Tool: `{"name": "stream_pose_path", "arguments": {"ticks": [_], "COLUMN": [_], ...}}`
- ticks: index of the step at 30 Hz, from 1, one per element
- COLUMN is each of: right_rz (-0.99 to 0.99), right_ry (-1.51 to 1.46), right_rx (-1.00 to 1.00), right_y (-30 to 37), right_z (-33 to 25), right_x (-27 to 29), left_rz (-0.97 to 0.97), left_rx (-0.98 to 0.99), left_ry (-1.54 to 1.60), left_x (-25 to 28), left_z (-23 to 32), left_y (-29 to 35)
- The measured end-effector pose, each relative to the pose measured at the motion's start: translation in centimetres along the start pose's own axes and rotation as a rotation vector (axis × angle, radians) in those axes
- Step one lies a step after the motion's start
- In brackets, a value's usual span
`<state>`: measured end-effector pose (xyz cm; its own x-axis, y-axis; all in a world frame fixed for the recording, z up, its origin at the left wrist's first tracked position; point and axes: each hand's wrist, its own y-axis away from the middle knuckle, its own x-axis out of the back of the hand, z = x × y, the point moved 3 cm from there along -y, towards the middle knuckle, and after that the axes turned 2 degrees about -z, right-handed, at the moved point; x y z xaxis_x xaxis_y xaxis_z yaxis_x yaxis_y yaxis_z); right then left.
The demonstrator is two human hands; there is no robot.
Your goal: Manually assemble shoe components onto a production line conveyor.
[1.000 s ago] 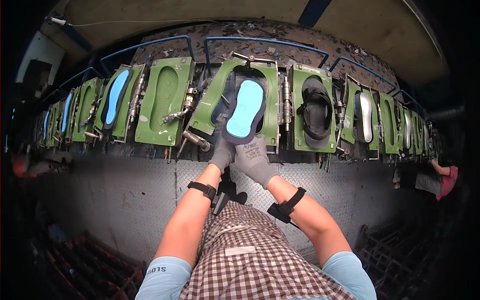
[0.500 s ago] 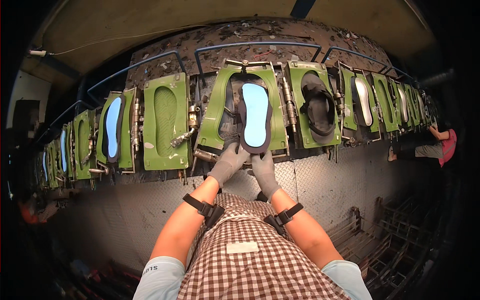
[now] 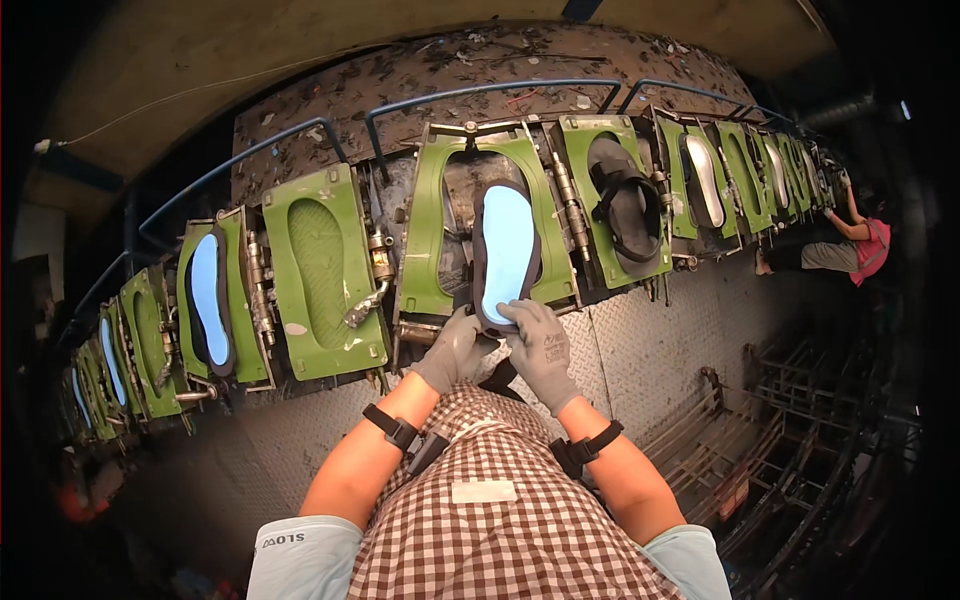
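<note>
A sandal sole (image 3: 506,245) with a light blue top and a black rim lies tilted over the middle green mould (image 3: 427,200), its near end past the mould's front edge. My left hand (image 3: 457,350), in a grey glove, is closed at the left side of that near end; some of its fingers are hidden underneath. From the right, my gloved right hand (image 3: 541,352) pinches the same end, with a digit pressed on the blue top. Both forearms wear black straps with buckles.
A black strappy sandal (image 3: 632,205) sits in the mould to the right. Left of the middle stands an open sole-shaped green mould (image 3: 325,265); farther left another blue-topped sole (image 3: 208,300) rests in its frame. Blue rails (image 3: 490,88) run behind. A person in pink (image 3: 873,248) is far right.
The sole has come nearer to my body. My right hand has shifted from under its near end up onto the blue surface. The whole view has turned slightly.
</note>
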<state>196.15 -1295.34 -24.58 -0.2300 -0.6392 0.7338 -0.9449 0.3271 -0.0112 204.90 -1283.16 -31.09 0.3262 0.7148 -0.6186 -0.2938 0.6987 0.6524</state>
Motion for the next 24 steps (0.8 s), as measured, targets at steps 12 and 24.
{"name": "stream_pose_path", "arguments": {"ticks": [12, 24], "right_rz": [0.036, -0.087], "right_ry": [-1.02, 0.065], "right_rx": [-0.769, 0.22], "right_y": [1.7, 0.3], "right_z": [4.0, 0.8], "right_x": [-7.1, 0.7], "left_rz": [0.489, 0.465], "left_rx": [0.007, -0.359], "left_ry": [-0.247, -1.077], "left_x": [0.2, 5.3], "left_z": [-1.7, -6.5], "left_y": [1.0, -2.9]}}
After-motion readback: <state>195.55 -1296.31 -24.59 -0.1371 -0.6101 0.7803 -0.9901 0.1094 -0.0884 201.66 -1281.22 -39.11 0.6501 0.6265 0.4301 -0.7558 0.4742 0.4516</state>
